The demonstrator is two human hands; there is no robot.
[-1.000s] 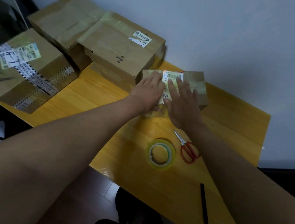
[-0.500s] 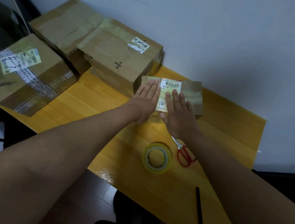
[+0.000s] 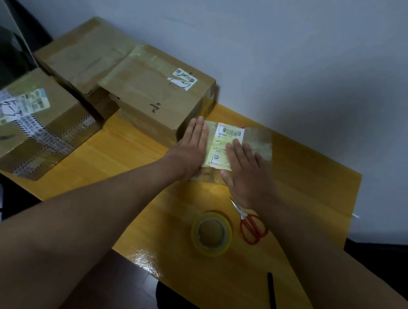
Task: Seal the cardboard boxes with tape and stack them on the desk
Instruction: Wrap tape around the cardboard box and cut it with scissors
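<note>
two hands lie flat on a small box (image 3: 258, 141) on the desk (image 3: 310, 182), the left hand (image 3: 192, 146) on its left side, the right hand (image 3: 246, 169) on its right. a larger box (image 3: 153, 96) sits touching, just left of the left hand, with two more boxes further left. nearer than the right hand lie scissors (image 3: 251, 224), a tape roll (image 3: 211, 233) and a pen (image 3: 272, 301)

A makeshift parcel-packing corner: labelled cardboard boxes (image 3: 153, 96) crowd a yellow wooden desk (image 3: 310, 182) against a bare wall (image 3: 287, 49).
</note>
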